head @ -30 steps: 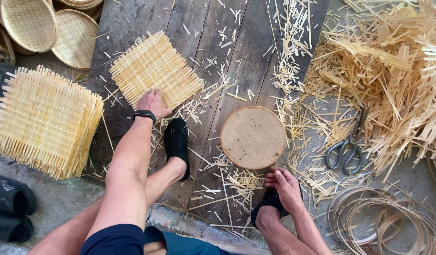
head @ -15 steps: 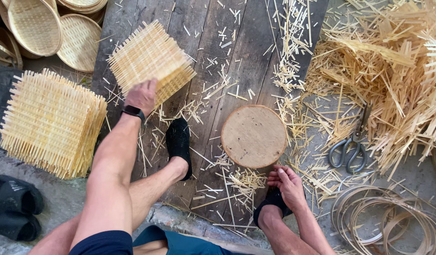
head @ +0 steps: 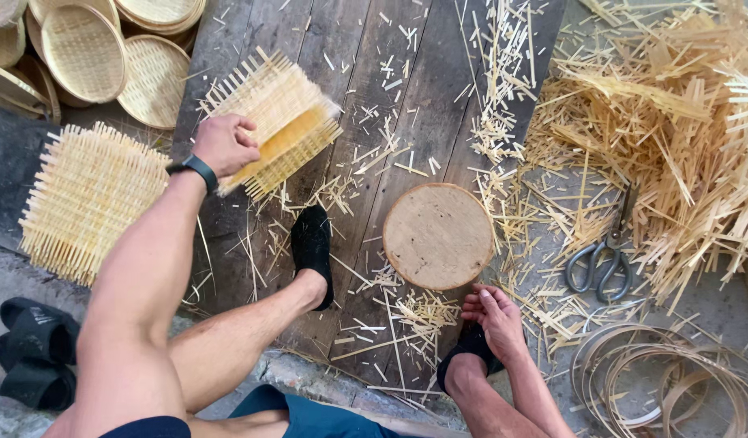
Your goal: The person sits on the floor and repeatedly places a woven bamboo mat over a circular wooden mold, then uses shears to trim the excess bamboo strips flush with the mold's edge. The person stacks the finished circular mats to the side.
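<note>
Meanwhile, left hand clamped on woven mat, near stacked empty baskets.

No packages, labels, signs or screens show anywhere in the frame, unless one counts the small pale printed mark on the black sandals at the lower left, too small to make out.

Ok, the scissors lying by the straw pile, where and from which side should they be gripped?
Take the scissors by the two loop handles, which point toward the person and lie on bare floor. The blades run up under the loose bamboo strips, so come from the near side; the right hand is closest.
</note>
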